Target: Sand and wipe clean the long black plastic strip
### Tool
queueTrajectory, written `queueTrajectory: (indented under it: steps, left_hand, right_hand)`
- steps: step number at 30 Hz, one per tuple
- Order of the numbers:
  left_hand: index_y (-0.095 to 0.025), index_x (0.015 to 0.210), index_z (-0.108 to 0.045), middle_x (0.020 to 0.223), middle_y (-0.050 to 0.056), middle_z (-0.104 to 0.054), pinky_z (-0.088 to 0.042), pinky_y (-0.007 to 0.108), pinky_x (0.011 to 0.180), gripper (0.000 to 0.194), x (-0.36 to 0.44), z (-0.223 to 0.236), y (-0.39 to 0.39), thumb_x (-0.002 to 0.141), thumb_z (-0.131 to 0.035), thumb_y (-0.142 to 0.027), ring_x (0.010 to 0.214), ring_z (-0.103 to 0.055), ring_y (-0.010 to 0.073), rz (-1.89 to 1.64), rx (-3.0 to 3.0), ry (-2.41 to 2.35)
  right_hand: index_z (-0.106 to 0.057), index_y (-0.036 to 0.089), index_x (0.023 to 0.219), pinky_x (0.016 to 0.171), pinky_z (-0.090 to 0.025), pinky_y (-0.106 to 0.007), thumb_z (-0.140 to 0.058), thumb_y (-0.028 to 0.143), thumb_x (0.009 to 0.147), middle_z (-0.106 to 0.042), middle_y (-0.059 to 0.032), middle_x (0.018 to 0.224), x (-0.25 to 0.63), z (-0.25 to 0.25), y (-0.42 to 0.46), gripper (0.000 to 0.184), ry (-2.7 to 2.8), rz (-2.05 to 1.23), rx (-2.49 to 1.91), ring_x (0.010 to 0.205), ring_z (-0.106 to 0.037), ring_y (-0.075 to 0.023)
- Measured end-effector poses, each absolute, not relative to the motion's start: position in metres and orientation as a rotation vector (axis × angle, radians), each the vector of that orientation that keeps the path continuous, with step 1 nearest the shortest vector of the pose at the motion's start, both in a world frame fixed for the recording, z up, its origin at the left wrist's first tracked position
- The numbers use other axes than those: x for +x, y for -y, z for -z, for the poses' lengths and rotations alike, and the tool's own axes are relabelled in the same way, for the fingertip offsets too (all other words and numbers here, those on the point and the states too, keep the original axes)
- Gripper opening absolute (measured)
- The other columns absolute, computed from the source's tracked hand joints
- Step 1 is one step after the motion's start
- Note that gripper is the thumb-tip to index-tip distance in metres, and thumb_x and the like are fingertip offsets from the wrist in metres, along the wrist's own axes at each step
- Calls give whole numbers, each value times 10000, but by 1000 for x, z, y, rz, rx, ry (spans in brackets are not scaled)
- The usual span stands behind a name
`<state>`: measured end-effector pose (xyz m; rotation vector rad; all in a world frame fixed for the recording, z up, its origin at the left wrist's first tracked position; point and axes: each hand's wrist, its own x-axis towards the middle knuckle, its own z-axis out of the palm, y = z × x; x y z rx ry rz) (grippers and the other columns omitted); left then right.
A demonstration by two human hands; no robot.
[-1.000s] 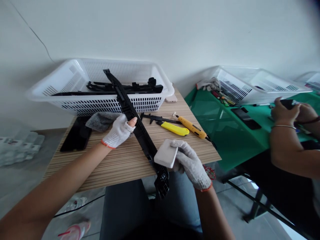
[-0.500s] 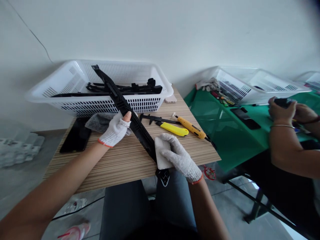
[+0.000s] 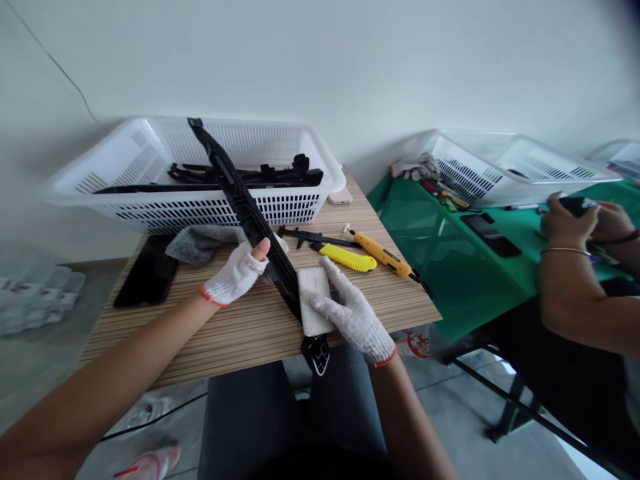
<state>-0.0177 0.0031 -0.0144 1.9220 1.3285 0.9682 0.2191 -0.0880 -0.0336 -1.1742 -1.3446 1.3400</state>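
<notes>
A long black plastic trim strip [image 3: 241, 203] slants across the table, its far end over the basket and its near end past the front edge. My left hand [image 3: 236, 272], in a white knit glove with the thumb tip bare, is closed around the strip's middle. Against the strip's lower part lies a flat white rectangular block [image 3: 311, 322]. My gloved right hand [image 3: 357, 315] holds this block from the right, thumb across its face and the other fingers stretched toward its far edge.
Behind the strip stands a white basket [image 3: 200, 208] with several black parts. On the wooden table [image 3: 220, 340] lie a grey cloth [image 3: 200, 243], black phone [image 3: 147, 272], caliper [image 3: 320, 237], yellow cutter [image 3: 347, 258] and yellow rotary tool [image 3: 383, 253]. A co-worker's hands [image 3: 570, 223] are at the green table.
My right hand and the white block have moved left, and the right fingers look more spread. My left hand and the strip's middle have shifted slightly right and nearer.
</notes>
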Motion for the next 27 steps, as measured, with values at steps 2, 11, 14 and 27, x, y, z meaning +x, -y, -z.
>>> queueTrajectory:
  steps: [2,11,14,27]
  left_hand:
    - [-263,788,-660,802,68,-738,-643,406,890,461,-19,13,-5,950,-437,-633,865,-744,276,-957,1878,-1341]
    - [-252,746,-571,820,64,-687,-622,381,829,406,-15,5,-3,845,-514,-642,822,-664,252,-849,1813,-1326]
    - [-237,821,-607,909,85,-715,-604,382,917,394,-15,4,-2,825,-517,-620,905,-676,265,-833,1797,-1331]
    - [-261,724,-549,795,58,-634,-601,357,844,321,-17,6,-9,874,-512,-542,875,-647,255,-714,1829,-1375]
  right_hand:
    - [-474,232,1638,1337,-291,-511,-837,587,833,-452,-97,1709,219,31,89,953,1321,-1368,-1156,1637,-316,-324]
    - [-655,294,1501,1250,-445,-534,-907,556,770,-712,-46,1462,213,29,87,817,1154,-1458,-1044,1422,-607,-335]
    - [-693,278,1459,1255,-432,-551,-921,561,741,-728,-52,1438,208,32,85,805,1114,-1439,-1077,1392,-629,-342]
    - [-714,291,1430,1278,-409,-536,-882,532,803,-661,-53,1533,208,43,82,693,1181,-1342,-1081,1450,-585,-325]
